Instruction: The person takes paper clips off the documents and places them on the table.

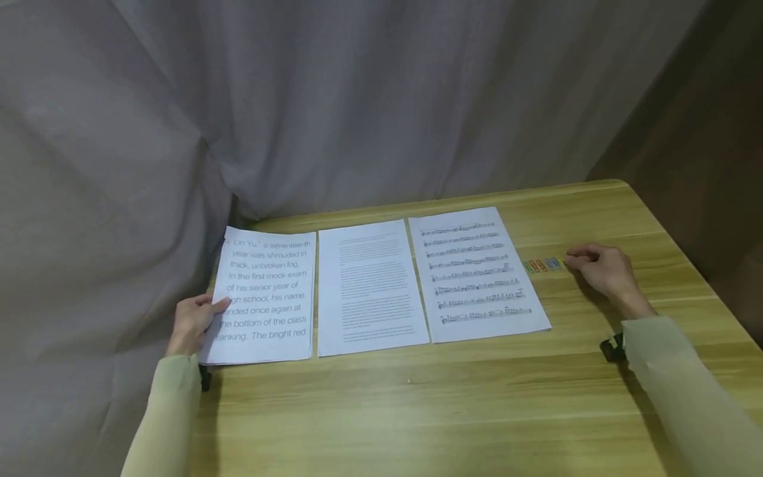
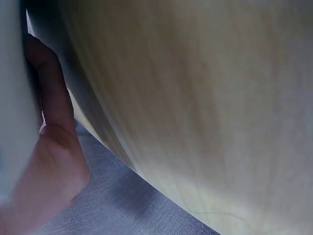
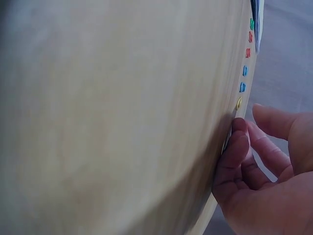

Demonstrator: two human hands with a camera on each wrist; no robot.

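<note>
At the left edge of a stack of large-print sheets (image 1: 265,298), my left hand (image 1: 193,321) pinches the paper, thumb on top and fingers underneath. The left wrist view shows curled fingers (image 2: 56,98) against the pale paper (image 2: 12,98). My right hand (image 1: 605,271) is low over the table beside a row of small coloured paper clips (image 1: 541,265). Its thumb stands apart from its bent fingers in the right wrist view, with the yellow paper clip (image 3: 238,104) lying just beyond the fingertips. No clip shows in its grasp.
A small-print sheet (image 1: 372,291) lies in the middle, and a sheet of music (image 1: 477,278) lies to its right. All rest on a wood-grain table (image 1: 411,417). A grey curtain (image 1: 381,99) hangs behind and left of the table.
</note>
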